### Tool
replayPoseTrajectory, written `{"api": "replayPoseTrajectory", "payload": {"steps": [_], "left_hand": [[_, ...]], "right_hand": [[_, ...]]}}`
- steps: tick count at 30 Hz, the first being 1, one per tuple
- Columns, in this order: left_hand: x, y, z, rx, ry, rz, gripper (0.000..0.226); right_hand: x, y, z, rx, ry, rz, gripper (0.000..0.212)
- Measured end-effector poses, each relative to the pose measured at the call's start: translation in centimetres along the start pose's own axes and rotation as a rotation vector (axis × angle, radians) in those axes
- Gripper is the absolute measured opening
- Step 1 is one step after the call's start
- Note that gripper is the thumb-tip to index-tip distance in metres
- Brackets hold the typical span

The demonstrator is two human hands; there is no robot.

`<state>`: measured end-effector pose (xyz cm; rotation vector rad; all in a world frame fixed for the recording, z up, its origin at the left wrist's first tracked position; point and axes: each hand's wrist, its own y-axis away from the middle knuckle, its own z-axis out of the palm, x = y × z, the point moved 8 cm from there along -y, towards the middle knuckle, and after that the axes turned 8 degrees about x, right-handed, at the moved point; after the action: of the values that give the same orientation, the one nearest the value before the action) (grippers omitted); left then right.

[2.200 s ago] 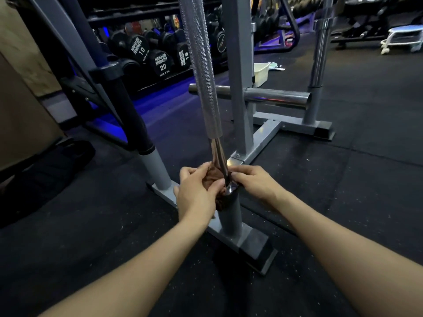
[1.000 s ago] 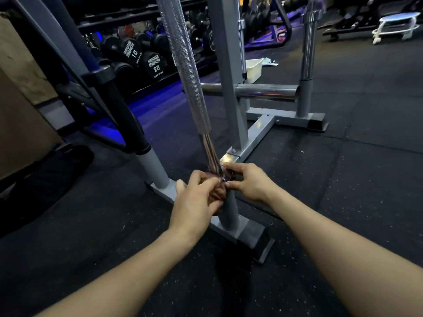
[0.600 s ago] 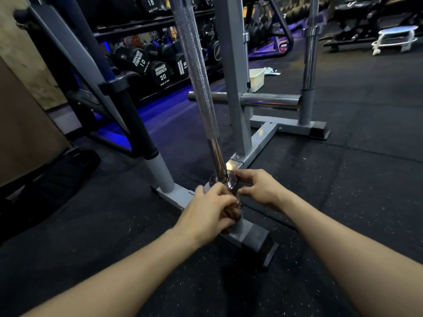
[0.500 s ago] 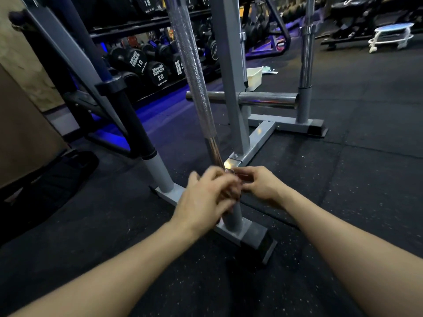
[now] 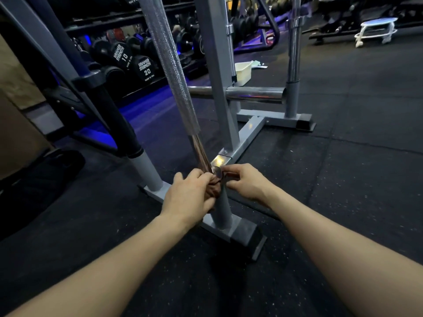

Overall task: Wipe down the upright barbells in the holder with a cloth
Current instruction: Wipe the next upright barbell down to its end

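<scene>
You are at the foot of the long knurled steel barbell [image 5: 174, 72], which stands tilted in the short grey tube socket [image 5: 222, 209] of the grey steel floor holder [image 5: 242, 229]; the wiping in hand is the smooth lower stretch of the bar, just above the socket's mouth. Your left hand [image 5: 188, 197] is clenched round the bunched brown cloth [image 5: 214, 187] and presses it against the bar from the left; your right hand [image 5: 246, 181] pinches the cloth's far edge on the other side, thumb and forefinger closed on it, so the cloth wraps the bar between your two hands. Whether the cloth goes right round the back of the bar, you cannot tell from here.

This looks like the bottom of a stroke on this bar; the knurled length above is bare of cloth. The next move probably calls for keeping the wrap snug and drawing both hands up together along the shaft; the knurling may snag the fabric, so expect more drag there. Two other upright bars remain in the holder: a black-sleeved one [image 5: 107, 110] in the left socket and a chrome one [image 5: 294, 42] in the far socket.
</scene>
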<state>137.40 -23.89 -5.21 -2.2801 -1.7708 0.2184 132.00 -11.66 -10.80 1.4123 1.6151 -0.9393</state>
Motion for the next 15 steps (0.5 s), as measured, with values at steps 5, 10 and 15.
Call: {"api": "replayPoseTrajectory", "payload": {"steps": [5,10,15], "left_hand": [[-4.4,0.7,-0.9,0.025,0.063,-0.126,0.049],[-0.2,-0.3,-0.6,0.054,0.1,-0.028,0.045],[0.6,-0.2,0.4,0.029,0.081,-0.012,0.042]], "right_hand": [[0.0,-0.3,0.6,-0.022,0.052,0.007,0.055],[-0.1,-0.5,0.8,0.005,0.057,0.004,0.053],[-0.1,0.0,0.5,-0.012,-0.053,0.018,0.057]]}}
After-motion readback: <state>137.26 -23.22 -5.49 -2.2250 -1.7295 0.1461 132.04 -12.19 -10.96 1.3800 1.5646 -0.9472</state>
